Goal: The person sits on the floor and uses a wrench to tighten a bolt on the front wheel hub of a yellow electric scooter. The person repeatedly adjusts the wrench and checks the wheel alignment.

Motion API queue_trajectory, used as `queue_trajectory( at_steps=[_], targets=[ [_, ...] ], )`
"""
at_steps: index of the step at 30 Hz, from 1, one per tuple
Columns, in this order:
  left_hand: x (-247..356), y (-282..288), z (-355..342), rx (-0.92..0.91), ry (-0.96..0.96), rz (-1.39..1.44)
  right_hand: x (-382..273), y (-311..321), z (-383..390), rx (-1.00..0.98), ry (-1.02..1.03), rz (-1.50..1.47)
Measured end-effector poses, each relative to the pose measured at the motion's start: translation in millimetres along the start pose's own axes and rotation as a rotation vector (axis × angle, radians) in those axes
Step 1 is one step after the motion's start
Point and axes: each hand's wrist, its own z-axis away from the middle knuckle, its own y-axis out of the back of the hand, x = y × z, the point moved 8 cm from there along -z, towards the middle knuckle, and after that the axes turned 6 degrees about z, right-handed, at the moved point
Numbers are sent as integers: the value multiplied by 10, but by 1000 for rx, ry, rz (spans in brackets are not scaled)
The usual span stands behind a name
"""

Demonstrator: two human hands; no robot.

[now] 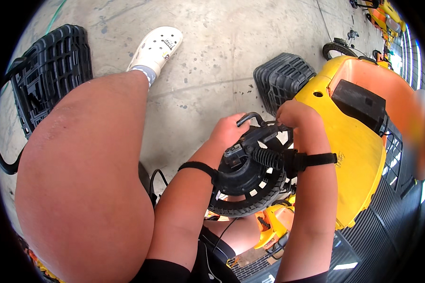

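Note:
Between my forearms stands a black wheel (pixel 259 200) with a treaded tyre, a black hub and a coil spring shock absorber (pixel 267 158) across it. My left hand (pixel 229 131) is closed on a black curved tube (pixel 251 116) at the wheel's upper end. Beyond the spring, my right hand (pixel 297 114) has its fingers curled in by the upper end of the wheel assembly, close to the yellow body shell (pixel 330 122). What those fingers hold is hidden behind the hand. A black strap circles each wrist.
A black ribbed plastic crate (pixel 281 78) sits beyond the yellow shell's edge, and another black crate (pixel 56 70) is at the far left. A black box (pixel 359 104) rests in the shell's orange inside. My bare knee (pixel 85 179) and white clog (pixel 157 49) take up the left side.

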Motion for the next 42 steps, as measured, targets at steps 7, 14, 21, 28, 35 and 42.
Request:
queue_trajectory(
  at_steps=[7,14,21,28,35,42],
  targets=[
    [92,-13,28,-36,30,-2,75,132,-54,-87,-249,-6],
    [63,-20,8,-50,7,-1,35,210,-60,29,-176,38],
    [68,45,7,-11,-25,-78,-207,-74,369,316,-132,151],
    [71,-103,-60,-49,-6,-114,-1143,-667,715,565,-741,278],
    [46,27,-25,8,-33,-87,-988,-361,658,489,-392,-29],
    [128,30,73,-39,79,-65,-692,319,1159,772,-285,122]
  ],
)
